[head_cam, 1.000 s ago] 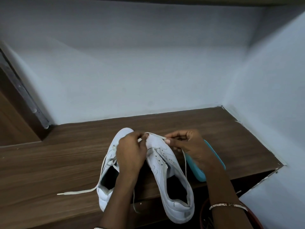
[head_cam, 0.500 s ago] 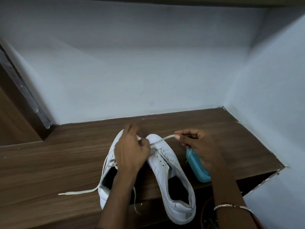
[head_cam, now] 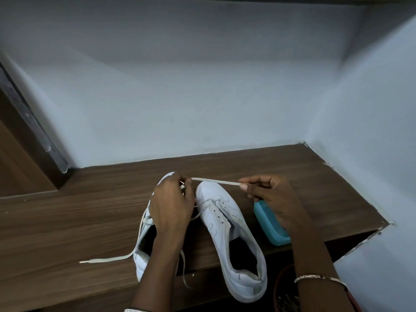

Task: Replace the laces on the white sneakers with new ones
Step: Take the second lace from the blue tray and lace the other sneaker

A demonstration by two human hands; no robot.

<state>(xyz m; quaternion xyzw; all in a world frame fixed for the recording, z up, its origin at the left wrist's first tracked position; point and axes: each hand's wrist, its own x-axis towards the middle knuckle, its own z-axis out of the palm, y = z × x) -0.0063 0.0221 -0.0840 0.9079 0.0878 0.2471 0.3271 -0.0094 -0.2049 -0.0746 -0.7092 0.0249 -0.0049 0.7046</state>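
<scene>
Looking near first, I see the right sneaker point(head_cam: 227, 224) with its heel overhanging the wooden counter's point(head_cam: 67, 233) front edge, beside the left sneaker point(head_cam: 140, 260). Both run lengthwise near to far, toes toward the back wall point(head_cam: 202, 97). The left hand point(head_cam: 171, 208) pinches a lace point(head_cam: 213, 181) at the left toe. The right hand point(head_cam: 272, 199) pinches its other end, holding it taut above a blue box point(head_cam: 267, 224). Bare counter spreads toward the frame's left.
</scene>
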